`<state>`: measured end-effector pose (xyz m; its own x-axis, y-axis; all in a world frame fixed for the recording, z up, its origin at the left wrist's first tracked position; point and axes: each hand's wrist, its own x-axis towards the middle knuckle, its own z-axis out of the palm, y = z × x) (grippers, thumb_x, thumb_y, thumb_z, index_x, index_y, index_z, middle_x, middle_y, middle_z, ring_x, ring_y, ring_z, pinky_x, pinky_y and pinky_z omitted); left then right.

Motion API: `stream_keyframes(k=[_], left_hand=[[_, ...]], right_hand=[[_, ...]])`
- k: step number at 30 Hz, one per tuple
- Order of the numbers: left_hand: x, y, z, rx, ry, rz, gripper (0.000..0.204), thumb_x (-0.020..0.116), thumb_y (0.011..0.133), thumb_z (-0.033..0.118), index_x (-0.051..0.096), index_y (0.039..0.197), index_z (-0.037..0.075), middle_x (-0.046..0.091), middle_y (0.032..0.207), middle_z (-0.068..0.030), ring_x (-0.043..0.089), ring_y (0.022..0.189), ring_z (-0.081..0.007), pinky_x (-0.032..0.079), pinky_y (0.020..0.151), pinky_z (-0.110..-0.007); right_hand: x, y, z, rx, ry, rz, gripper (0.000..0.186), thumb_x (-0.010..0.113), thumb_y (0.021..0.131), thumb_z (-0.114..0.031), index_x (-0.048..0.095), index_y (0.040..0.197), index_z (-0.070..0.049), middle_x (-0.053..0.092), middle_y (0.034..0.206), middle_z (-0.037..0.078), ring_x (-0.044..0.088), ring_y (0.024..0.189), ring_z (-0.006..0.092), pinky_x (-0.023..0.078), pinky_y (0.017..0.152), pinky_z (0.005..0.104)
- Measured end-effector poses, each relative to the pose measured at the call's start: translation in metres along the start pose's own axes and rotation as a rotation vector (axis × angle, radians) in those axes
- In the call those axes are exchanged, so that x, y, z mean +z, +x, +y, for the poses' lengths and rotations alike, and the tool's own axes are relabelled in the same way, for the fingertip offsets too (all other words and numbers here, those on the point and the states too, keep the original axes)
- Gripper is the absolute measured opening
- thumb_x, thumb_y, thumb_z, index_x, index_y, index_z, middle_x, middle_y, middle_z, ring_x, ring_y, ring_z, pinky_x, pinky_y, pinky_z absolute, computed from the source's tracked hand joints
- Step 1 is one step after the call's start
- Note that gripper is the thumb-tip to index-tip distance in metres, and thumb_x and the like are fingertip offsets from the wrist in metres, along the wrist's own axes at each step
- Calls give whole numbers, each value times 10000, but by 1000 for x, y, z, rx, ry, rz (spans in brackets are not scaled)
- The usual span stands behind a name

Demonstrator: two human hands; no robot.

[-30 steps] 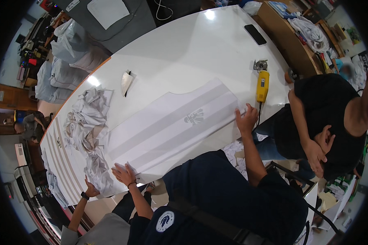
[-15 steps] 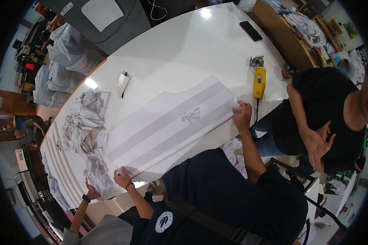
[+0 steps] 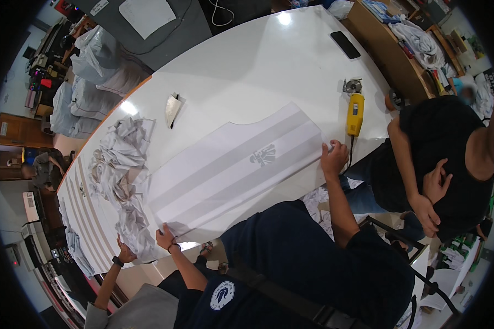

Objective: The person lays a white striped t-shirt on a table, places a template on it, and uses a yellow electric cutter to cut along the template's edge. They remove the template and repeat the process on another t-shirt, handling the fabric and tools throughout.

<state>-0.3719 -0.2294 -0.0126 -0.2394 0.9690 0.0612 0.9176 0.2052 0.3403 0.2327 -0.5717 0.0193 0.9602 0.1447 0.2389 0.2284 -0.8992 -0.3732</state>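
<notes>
A white cut fabric panel [image 3: 230,164] with broad grey stripes and a grey emblem lies spread on the white table [image 3: 247,71]. My left hand [image 3: 165,237], with a dark band at the wrist, pinches its near left corner. At the panel's right end, my right hand [image 3: 333,159] has its fingers closed on the near corner. To the panel's left sits a heap of crumpled white and grey cloth [image 3: 121,164]. A co-worker's hand [image 3: 126,253] with a watch rests by the heap's near end, just left of my left hand.
A yellow hand-held rotary cutter [image 3: 355,114] lies right of the panel, its cord running toward me. Beyond are a pointed metallic piece [image 3: 173,109] and a black phone [image 3: 345,45]. Striped cloth [image 3: 85,214] covers the table's left end. A person in black [image 3: 439,159] stands at the right.
The view has shifted slightly, moving the table's things rightward in the picture. Both my hands keep hold of the panel's near corners. The person in black has lowered one hand.
</notes>
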Motion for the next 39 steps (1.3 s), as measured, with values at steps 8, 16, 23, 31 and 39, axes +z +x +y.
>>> stream_keyframes(k=[8,16,23,31,39], left_hand=[[-2,-3,2,28,-24,-4,570,727,846,508,659,934,-52,693,853,-226,633,754,-390,495,721,-493],[3,-2,-3,105,-40,67,536,718,869,483,615,861,-44,645,757,-214,571,651,-378,464,640,-485],[19,4,-24,147,-123,111,487,774,852,435,694,1021,-15,718,880,-239,695,808,-433,550,706,-468],[-21,-27,29,-130,-59,9,406,648,951,444,660,1111,71,720,947,-257,690,885,-465,548,768,-519],[-45,-43,108,350,-231,88,208,655,975,294,656,1034,95,719,897,-167,699,805,-393,550,697,-514]], right_hand=[[6,6,18,-139,175,-55,142,752,838,-171,661,924,-104,589,1007,98,550,1048,344,441,895,488],[-5,5,14,-310,298,-15,217,761,783,-80,661,976,-70,635,997,109,569,1041,361,442,934,479],[13,7,12,-406,237,94,387,762,826,-134,642,1184,-51,592,1165,180,533,1148,388,415,1011,506],[9,-4,-36,-585,-89,-165,476,637,959,-366,609,1394,-175,527,1401,111,475,1285,352,398,1024,555],[17,23,-47,-636,-13,-254,476,649,956,-374,617,1372,-145,519,1362,143,464,1267,359,379,1030,553]])
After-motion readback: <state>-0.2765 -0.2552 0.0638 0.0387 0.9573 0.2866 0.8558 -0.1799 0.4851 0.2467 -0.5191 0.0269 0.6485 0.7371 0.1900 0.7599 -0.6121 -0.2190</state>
